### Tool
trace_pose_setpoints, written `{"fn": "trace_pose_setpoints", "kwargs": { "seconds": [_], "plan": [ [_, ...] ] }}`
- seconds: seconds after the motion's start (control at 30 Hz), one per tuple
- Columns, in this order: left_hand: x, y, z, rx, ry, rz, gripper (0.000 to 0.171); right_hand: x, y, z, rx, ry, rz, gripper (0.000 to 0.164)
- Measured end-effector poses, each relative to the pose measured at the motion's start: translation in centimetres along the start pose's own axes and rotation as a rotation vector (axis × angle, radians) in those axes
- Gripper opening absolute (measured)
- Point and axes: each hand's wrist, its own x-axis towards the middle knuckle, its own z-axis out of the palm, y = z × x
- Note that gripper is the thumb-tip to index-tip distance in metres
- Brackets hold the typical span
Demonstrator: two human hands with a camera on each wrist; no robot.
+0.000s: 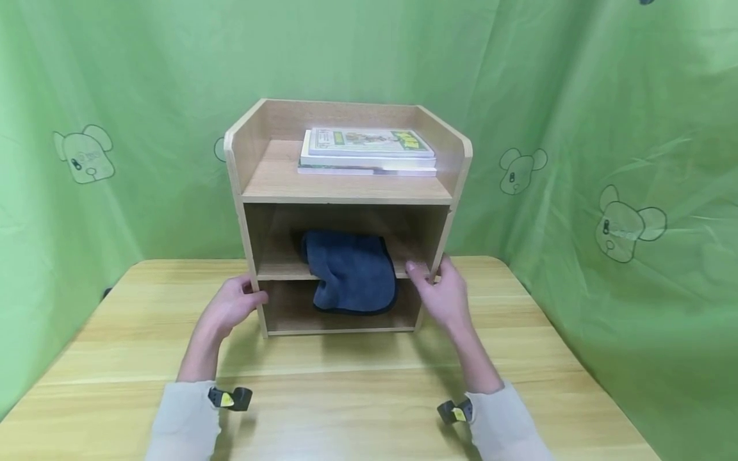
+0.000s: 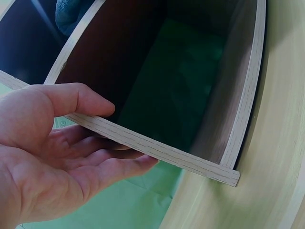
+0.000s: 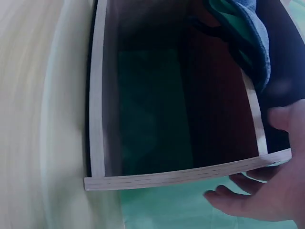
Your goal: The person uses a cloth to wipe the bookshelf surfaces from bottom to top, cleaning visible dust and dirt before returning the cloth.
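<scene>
**Shelf (image 1: 346, 200) held at both sides**

The left hand (image 1: 233, 302) gripped its left side, the right hand (image 1: 445, 296) its right, thumbs inside. Beneath it lay the table (image 1: 346, 397); atop it, books (image 1: 369, 153); over its middle board (image 1: 288, 277), a blue cloth (image 1: 353, 272).

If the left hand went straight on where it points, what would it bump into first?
Probably the side of the shelf. The left hand has its thumb and fingers either side of it, so its palm would likely bump the front edge. I can't tell how close.
</scene>
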Motion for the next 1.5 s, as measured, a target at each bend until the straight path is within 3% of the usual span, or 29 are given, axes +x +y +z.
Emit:
{"fn": "trace_pose_setpoints", "kwargs": {
  "seconds": [0.2,0.4,0.97,1.5],
  "plan": [
    [0.0,0.1,0.1,0.003,-0.004,-0.003,0.043,0.1,0.1,-1.0,0.017,-0.149,0.049,0.078],
    [-0.1,0.1,0.0,-0.001,-0.002,-0.005,0.046,0.3,0.3,-1.5,0.068,-0.219,0.070,0.074],
    [-0.1,-0.1,0.0,0.007,-0.006,-0.001,0.047,0.2,2.7,0.3,0.032,-0.170,0.132,0.064],
    [-0.1,-0.2,-0.1,0.013,-0.011,0.005,0.043,0.5,3.7,0.1,0.073,-0.270,0.106,0.069]
  ]
}}
